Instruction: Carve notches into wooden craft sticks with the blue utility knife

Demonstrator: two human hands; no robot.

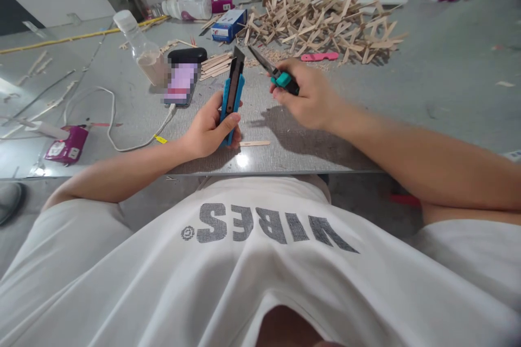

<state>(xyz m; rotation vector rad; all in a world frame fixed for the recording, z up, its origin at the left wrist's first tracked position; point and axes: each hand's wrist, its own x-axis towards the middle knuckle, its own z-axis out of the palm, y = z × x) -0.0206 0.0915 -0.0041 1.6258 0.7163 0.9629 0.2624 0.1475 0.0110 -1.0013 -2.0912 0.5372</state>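
My left hand is wrapped round a blue box cutter, held upright with its dark blade end pointing away from me. In my right hand is a knife with a teal and black handle; its grey blade points up and to the left, towards the box cutter but apart from it. A single wooden craft stick lies on the table just beside the fingers of my left hand, near the front edge. Beyond both hands lie small wood shavings and a pink-handled tool.
A large heap of craft sticks covers the back middle of the grey table. Flat sticks lie beside a phone on a white cable. A clear bottle, a blue box and a purple adapter stand leftward.
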